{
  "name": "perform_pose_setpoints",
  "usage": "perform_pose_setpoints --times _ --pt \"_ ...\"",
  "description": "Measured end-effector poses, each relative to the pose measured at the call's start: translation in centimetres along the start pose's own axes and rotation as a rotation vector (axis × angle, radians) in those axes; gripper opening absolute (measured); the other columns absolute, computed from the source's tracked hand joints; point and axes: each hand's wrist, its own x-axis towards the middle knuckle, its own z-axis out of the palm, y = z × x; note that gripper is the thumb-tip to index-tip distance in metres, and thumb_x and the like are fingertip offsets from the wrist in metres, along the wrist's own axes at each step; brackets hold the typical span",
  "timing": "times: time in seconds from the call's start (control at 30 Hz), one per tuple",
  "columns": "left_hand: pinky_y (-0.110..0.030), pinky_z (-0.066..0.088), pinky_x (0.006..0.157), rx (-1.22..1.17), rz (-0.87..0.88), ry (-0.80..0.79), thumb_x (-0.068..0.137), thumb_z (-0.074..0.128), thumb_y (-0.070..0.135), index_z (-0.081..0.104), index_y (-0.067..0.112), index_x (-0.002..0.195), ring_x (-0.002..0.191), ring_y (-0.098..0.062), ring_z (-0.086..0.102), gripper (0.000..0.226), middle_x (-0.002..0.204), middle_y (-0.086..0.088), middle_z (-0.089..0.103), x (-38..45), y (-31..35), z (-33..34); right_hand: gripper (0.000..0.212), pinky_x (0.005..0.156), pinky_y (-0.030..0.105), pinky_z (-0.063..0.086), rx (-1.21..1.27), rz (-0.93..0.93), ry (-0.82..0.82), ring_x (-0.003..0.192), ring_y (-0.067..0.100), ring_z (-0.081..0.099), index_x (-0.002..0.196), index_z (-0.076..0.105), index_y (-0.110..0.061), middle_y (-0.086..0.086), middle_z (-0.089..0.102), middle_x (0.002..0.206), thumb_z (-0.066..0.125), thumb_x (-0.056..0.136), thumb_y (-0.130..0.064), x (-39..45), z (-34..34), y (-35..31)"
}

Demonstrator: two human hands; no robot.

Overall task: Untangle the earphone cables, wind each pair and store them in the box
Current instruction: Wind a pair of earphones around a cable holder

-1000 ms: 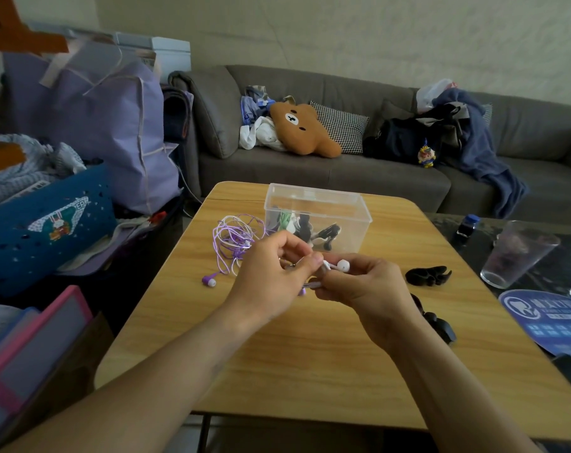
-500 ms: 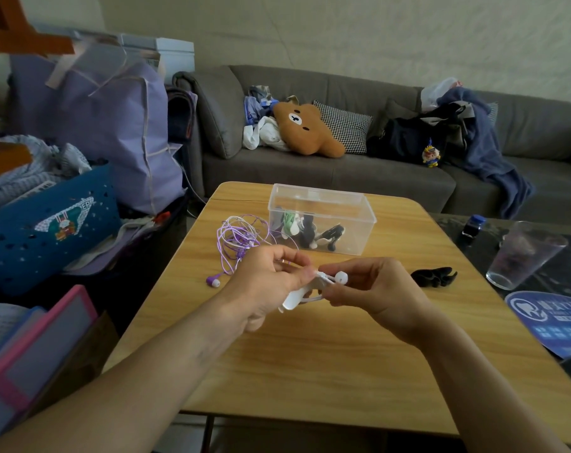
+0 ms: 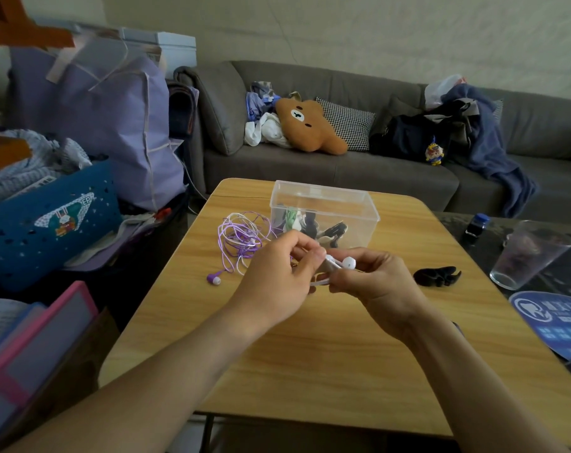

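Observation:
Both hands meet over the middle of the wooden table [image 3: 310, 371], holding a pair of white earphones [image 3: 344, 263]. My left hand [image 3: 274, 273] pinches the white cable near the bud, and my right hand [image 3: 375, 279] grips the bud end with the cable looping under its fingers. A tangled purple earphone cable [image 3: 240, 240] lies to the left, one purple bud [image 3: 214, 278] resting on the table. Behind the hands stands a clear plastic box [image 3: 323, 214] with green, white and black wound earphones inside.
A black clip-like object [image 3: 436, 276] lies right of my hands. A clear glass [image 3: 529, 253] and a small dark bottle [image 3: 477, 225] stand on the dark side table at right. A sofa runs behind; a blue basket [image 3: 48, 220] and bags crowd the left.
My hands have stayed together at the table's middle, shifting the white cable between the fingers; the white bud now sticks out above my right hand. The purple tangle has not moved.

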Motion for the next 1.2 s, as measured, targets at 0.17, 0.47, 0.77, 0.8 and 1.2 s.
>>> perform_pose_setpoints --times 0.17,0.47,0.77,0.8,1.2 --pt "-0.025 0.058 0.056 -0.04 0.012 -0.026 0.097 0.06 0.019 0.067 0.009 0.099 0.073 -0.017 0.071 0.012 0.089 -0.008 0.069 -0.2 0.3 -0.2 0.033 0.076 0.031 0.057 -0.067 -0.015 -0.049 0.08 0.021 0.069 0.078 0.08 -0.013 0.008 0.076 0.085 0.067 0.075 0.018 -0.2 -0.2 -0.6" --pt "-0.039 0.062 0.059 -0.197 -0.091 -0.032 0.094 0.065 0.015 0.072 0.006 0.103 0.072 -0.029 0.073 0.015 0.094 -0.018 0.071 -0.2 0.3 -0.7 0.019 0.071 0.03 0.059 -0.109 -0.016 -0.129 0.077 0.02 0.069 0.082 0.078 -0.012 0.009 0.075 0.086 0.077 0.071 0.004 -0.1 -0.4 -0.4" --pt "-0.029 0.059 0.055 -0.36 -0.204 -0.089 0.096 0.06 0.011 0.074 0.005 0.107 0.071 -0.027 0.072 0.018 0.1 -0.02 0.072 -0.1 0.4 -1.0 0.026 0.07 0.029 0.058 0.06 -0.012 -0.229 0.082 0.026 0.07 0.091 0.08 -0.006 0.019 0.074 0.096 0.085 0.066 -0.005 0.5 -0.6 0.3" --pt "-0.028 0.058 0.054 -0.384 -0.218 -0.086 0.096 0.06 0.01 0.074 0.003 0.106 0.071 -0.027 0.072 0.018 0.1 -0.02 0.073 -0.1 0.5 -1.1 0.026 0.07 0.028 0.058 0.076 -0.012 -0.229 0.082 0.026 0.07 0.09 0.08 -0.007 0.019 0.075 0.095 0.085 0.065 -0.004 0.5 -0.5 0.3" --pt "-0.031 0.059 0.054 -0.485 -0.382 -0.168 0.1 0.056 0.017 0.071 0.002 0.103 0.075 -0.04 0.069 0.021 0.096 -0.028 0.072 0.0 0.8 -1.4 0.039 0.065 0.028 0.053 -0.014 -0.08 -0.245 0.074 0.02 0.061 0.114 0.074 -0.013 0.011 0.073 0.09 0.079 0.075 -0.016 0.6 -1.1 0.3"
